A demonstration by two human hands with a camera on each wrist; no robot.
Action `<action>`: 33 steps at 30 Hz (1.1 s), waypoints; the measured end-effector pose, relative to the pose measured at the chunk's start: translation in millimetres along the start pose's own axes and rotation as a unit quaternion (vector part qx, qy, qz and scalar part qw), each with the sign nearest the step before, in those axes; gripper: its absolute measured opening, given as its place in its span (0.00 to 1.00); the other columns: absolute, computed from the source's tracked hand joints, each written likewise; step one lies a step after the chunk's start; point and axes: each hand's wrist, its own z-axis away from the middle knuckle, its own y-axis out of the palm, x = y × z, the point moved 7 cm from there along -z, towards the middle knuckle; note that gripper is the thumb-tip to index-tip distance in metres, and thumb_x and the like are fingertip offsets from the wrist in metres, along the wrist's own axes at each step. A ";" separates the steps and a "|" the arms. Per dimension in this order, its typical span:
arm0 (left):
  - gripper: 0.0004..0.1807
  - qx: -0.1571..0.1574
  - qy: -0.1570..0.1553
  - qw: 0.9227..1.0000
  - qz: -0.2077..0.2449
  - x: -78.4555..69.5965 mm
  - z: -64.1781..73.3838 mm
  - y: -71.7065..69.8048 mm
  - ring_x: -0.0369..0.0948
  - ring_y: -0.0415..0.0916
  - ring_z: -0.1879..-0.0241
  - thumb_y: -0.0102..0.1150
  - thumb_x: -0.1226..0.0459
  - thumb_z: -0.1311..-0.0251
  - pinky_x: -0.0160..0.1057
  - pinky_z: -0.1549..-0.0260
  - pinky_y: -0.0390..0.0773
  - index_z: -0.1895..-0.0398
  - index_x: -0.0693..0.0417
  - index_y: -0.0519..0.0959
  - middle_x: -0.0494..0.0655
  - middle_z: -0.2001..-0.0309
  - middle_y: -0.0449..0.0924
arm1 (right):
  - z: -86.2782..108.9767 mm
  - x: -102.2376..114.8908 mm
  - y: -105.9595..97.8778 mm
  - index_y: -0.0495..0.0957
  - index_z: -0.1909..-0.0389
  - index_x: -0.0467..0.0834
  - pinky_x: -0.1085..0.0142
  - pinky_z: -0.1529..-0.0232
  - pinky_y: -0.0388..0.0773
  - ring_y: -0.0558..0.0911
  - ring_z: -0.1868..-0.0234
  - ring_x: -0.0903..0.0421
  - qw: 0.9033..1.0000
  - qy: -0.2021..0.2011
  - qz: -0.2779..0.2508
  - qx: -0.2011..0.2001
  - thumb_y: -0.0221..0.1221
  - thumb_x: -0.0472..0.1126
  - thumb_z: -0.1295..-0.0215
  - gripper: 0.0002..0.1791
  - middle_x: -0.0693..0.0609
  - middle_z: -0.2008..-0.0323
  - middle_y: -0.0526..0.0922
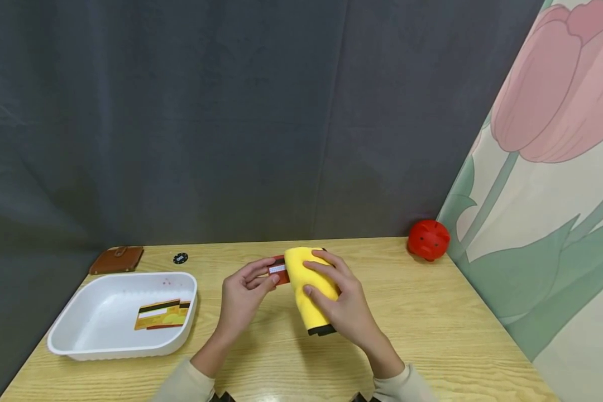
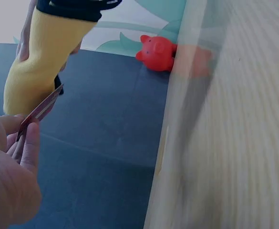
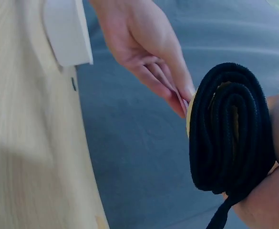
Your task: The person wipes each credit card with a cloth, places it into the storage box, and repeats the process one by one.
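Note:
My left hand (image 1: 243,290) pinches a red card (image 1: 280,270) with a dark stripe and a white strip, between thumb and fingers. In my right hand (image 1: 347,298) I grip a rolled yellow cloth (image 1: 306,290) with black edging. The cloth's near side covers the right end of the card in the head view. Seen from the right wrist, the black edge of the roll (image 3: 230,133) shows its several folded layers. In the left wrist view the card (image 2: 41,107) stands edge-on against the cloth (image 2: 44,62). Both are held above the wooden table.
On the left stands a white tray (image 1: 100,353) with yellow cards (image 1: 162,315) in it. Behind it lie a brown wallet (image 1: 116,260) and a black poker chip (image 1: 180,258). A red piggy bank (image 1: 429,240) sits at the back right, by the wall.

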 end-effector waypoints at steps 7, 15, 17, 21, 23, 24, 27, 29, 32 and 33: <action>0.17 -0.008 0.028 1.000 -0.011 -3.5 7.1 4.9 0.34 0.89 0.59 0.70 0.68 0.37 0.34 0.59 0.88 0.45 0.57 0.85 0.57 0.52 0.89 | 2.4 0.9 11.5 0.84 0.40 0.48 0.69 0.51 0.85 0.78 0.34 0.44 1.000 -0.007 0.019 0.008 0.71 0.35 0.37 0.23 0.49 0.30 0.74; 0.16 -0.030 0.035 0.999 0.003 -8.3 12.2 6.6 0.32 0.88 0.59 0.68 0.73 0.37 0.32 0.58 0.88 0.46 0.61 0.85 0.62 0.53 0.89 | 1.7 -1.1 11.7 0.84 0.41 0.49 0.70 0.50 0.84 0.77 0.33 0.44 0.999 -0.007 0.033 0.007 0.71 0.34 0.37 0.23 0.49 0.30 0.74; 0.16 -0.033 0.033 0.999 0.001 -8.6 12.7 7.1 0.31 0.88 0.59 0.69 0.73 0.38 0.31 0.59 0.88 0.47 0.61 0.85 0.63 0.53 0.88 | 0.6 -2.3 9.9 0.84 0.41 0.49 0.70 0.51 0.84 0.78 0.33 0.44 0.999 -0.003 0.038 0.005 0.71 0.34 0.37 0.23 0.49 0.30 0.74; 0.16 -0.037 0.029 0.999 0.000 -10.8 13.3 7.0 0.31 0.87 0.61 0.70 0.73 0.39 0.30 0.59 0.87 0.48 0.61 0.86 0.62 0.55 0.89 | -2.5 -8.5 2.7 0.84 0.41 0.49 0.71 0.50 0.83 0.76 0.31 0.43 0.999 0.006 0.042 -0.007 0.71 0.34 0.37 0.23 0.49 0.30 0.75; 0.15 -0.035 0.029 0.999 0.000 -12.6 13.5 6.4 0.32 0.87 0.62 0.71 0.73 0.40 0.30 0.60 0.87 0.48 0.60 0.87 0.61 0.56 0.89 | -4.2 -12.6 -3.1 0.84 0.40 0.50 0.71 0.51 0.83 0.74 0.29 0.42 0.999 0.012 0.040 -0.014 0.71 0.35 0.37 0.23 0.49 0.30 0.75; 0.15 -0.034 0.031 0.999 0.000 -14.1 13.5 6.0 0.32 0.87 0.62 0.71 0.73 0.40 0.29 0.60 0.87 0.48 0.59 0.87 0.61 0.57 0.89 | -5.0 -14.7 -6.3 0.84 0.40 0.50 0.71 0.51 0.83 0.73 0.28 0.42 0.999 0.014 0.039 -0.018 0.71 0.35 0.37 0.23 0.49 0.30 0.75; 0.16 -0.032 0.036 0.999 -0.005 -18.9 12.8 3.9 0.33 0.87 0.63 0.71 0.72 0.40 0.29 0.61 0.87 0.48 0.57 0.87 0.60 0.58 0.89 | -7.4 -20.7 -18.1 0.84 0.40 0.50 0.72 0.52 0.82 0.75 0.29 0.43 0.998 0.024 0.041 -0.030 0.71 0.34 0.37 0.23 0.50 0.30 0.75; 0.16 -0.030 0.040 0.999 -0.007 -23.0 11.7 2.3 0.32 0.87 0.63 0.72 0.71 0.40 0.29 0.62 0.87 0.48 0.57 0.87 0.59 0.58 0.89 | -8.8 -25.1 -27.3 0.84 0.41 0.49 0.73 0.52 0.81 0.76 0.31 0.44 0.997 0.030 0.049 -0.041 0.71 0.34 0.38 0.23 0.50 0.30 0.75; 0.16 -0.024 0.041 0.999 -0.013 -28.7 8.8 -0.4 0.32 0.87 0.63 0.71 0.71 0.39 0.28 0.61 0.86 0.48 0.56 0.87 0.59 0.58 0.88 | -9.9 -34.8 -41.9 0.84 0.41 0.48 0.75 0.51 0.78 0.78 0.35 0.47 0.995 0.046 0.067 -0.058 0.71 0.34 0.37 0.23 0.50 0.31 0.75; 0.16 -0.022 0.041 0.999 -0.017 -30.2 7.5 -1.7 0.31 0.86 0.63 0.71 0.71 0.39 0.28 0.61 0.86 0.48 0.56 0.87 0.59 0.58 0.88 | -9.9 -37.8 -46.9 0.84 0.41 0.48 0.75 0.51 0.78 0.78 0.36 0.47 0.994 0.050 0.073 -0.064 0.71 0.35 0.37 0.23 0.50 0.31 0.75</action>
